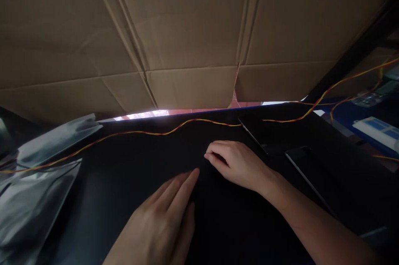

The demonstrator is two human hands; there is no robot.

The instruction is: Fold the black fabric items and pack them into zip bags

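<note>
My left hand is low in the middle of the head view, over the black table top. Its fingers stretch out toward the upper right and it holds nothing that shows. Just beyond it to the right is my right hand, with fingers curled and thumb tip against the forefinger. Whatever those fingers hold, if anything, is hidden. The hands are apart. Nearest to my right hand lies a dark phone-like slab, and a second dark slab with a pale edge is beside my right forearm.
A twisted red-and-yellow wire runs across the table's far part. Clear plastic bags lie at the left. A cardboard sheet rises behind the table. On the right, a white-and-blue box sits on a blue surface.
</note>
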